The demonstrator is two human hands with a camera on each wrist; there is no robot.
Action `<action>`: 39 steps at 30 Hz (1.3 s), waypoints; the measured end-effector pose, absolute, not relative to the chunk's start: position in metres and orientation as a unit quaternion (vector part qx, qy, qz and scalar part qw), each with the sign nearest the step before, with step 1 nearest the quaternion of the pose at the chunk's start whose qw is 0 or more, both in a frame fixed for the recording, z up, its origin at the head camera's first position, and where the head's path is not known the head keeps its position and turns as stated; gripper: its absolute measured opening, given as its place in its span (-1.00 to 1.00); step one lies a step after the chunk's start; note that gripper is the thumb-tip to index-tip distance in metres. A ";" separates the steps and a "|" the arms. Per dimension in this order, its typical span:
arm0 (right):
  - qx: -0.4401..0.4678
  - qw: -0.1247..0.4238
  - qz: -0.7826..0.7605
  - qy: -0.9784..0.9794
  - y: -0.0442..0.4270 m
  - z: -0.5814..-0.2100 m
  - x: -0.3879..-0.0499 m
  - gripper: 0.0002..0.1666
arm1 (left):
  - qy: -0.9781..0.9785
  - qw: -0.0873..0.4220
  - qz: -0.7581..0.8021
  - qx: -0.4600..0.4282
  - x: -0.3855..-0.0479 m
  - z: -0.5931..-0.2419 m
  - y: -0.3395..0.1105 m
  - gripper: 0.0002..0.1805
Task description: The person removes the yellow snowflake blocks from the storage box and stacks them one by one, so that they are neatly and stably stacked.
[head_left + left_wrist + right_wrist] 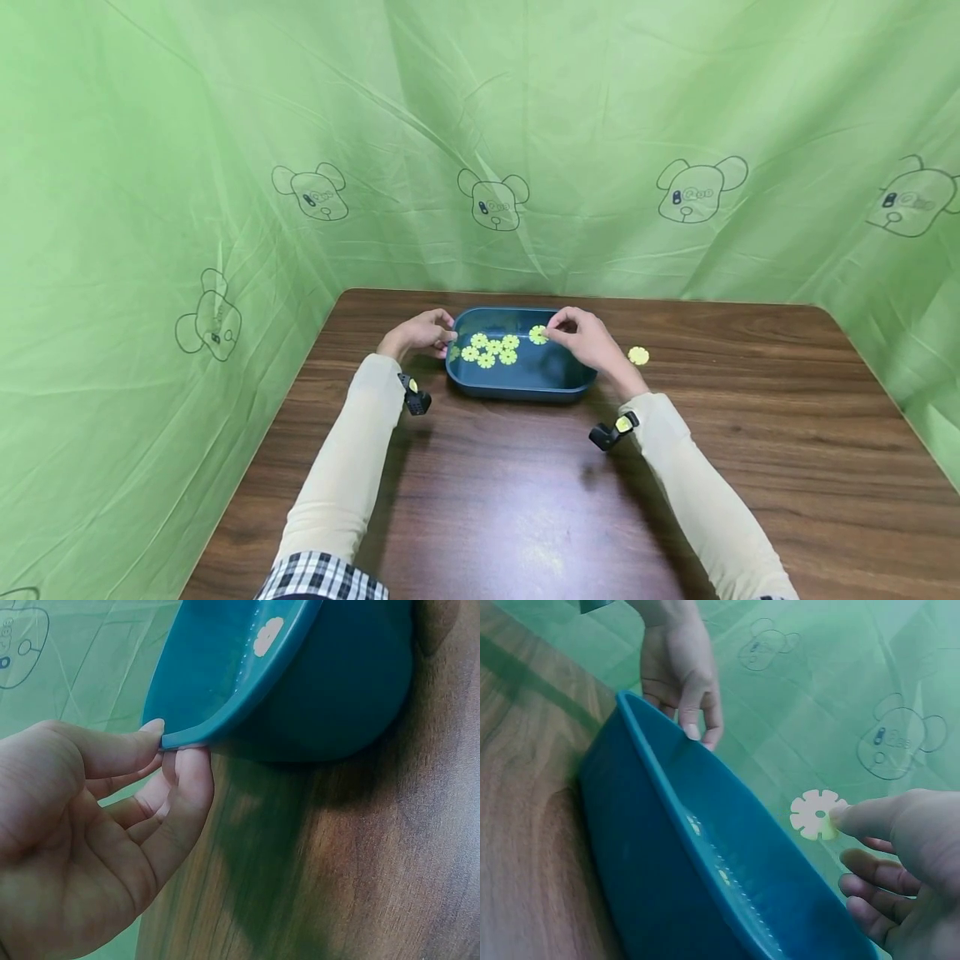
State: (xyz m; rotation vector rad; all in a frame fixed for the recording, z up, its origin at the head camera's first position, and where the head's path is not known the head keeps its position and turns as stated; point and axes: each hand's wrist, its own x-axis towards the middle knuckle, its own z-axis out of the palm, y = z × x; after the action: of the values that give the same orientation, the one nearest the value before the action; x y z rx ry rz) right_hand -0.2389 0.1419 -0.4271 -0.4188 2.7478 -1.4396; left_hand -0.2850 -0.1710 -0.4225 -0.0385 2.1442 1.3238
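Green fabric (pixel 585 100) is enclosing our counter (pixel 750 417); our left hand (pixel 420 332) is pinching the tub (pixel 517 392), our right hand (pixel 591 340) a flower disc (pixel 537 335); we're risking dropping it if grip slackens.

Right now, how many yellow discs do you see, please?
8 clearly: six discs in the tray, one in the right hand, one on the table. A faint patch at the tray's left end may be another, or a reflection; some may be hidden.
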 end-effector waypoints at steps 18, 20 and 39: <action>-0.086 -0.016 -0.476 0.875 0.185 -0.420 -0.233 -0.71 | 0.816 0.305 0.491 -0.011 -0.285 -0.425 -0.170 -0.72; -0.081 -0.024 -0.477 0.875 0.191 -0.422 -0.233 -0.70 | 0.815 0.305 0.492 -0.010 -0.286 -0.426 -0.170 -0.72; 0.000 -0.038 -0.486 0.873 0.238 -0.441 -0.218 -0.59 | 0.814 0.302 0.497 -0.014 -0.287 -0.427 -0.173 -0.72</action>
State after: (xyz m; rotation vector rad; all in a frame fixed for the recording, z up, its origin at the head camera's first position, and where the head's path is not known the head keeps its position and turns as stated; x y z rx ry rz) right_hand -0.2179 0.2381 -0.4410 -0.0010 2.8119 -1.5655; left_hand -0.2875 -0.1730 -0.4275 -0.0364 2.1574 1.3166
